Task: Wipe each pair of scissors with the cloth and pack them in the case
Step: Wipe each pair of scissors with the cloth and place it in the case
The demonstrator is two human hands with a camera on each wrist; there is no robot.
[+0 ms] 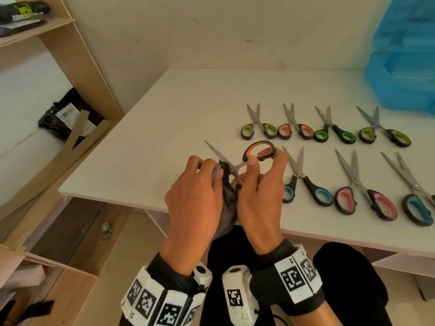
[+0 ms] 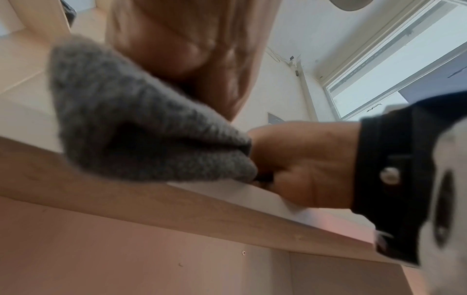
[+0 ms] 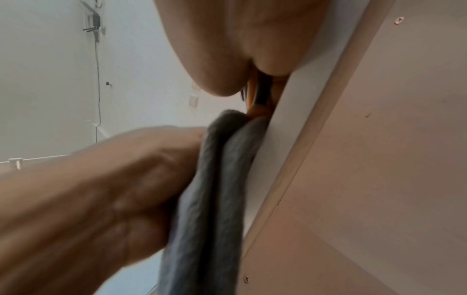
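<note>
Orange-handled scissors point(image 1: 259, 149) are held above the white table's point(image 1: 164, 118) front edge, blades open and pointing up-left. My right hand point(image 1: 263, 165) grips the orange handle loop between thumb and fingers. My left hand point(image 1: 207, 171) pinches a grey cloth point(image 1: 227, 205) round one blade near the pivot; the cloth's tail hangs down between my wrists. The left wrist view shows the cloth point(image 2: 141, 123) bunched against my right hand point(image 2: 303, 159). The right wrist view shows the cloth point(image 3: 209, 199), my left hand point(image 3: 101, 189) and a bit of the scissors' handle point(image 3: 260, 93).
Several other scissors lie in two rows on the right of the table: green- and orange-handled ones point(image 1: 296, 128) behind, blue- and pink-handled ones point(image 1: 367, 198) in front. A blue plastic-covered object point(image 1: 402, 57) stands at the back right. Wooden shelves point(image 1: 35, 31) are on the left.
</note>
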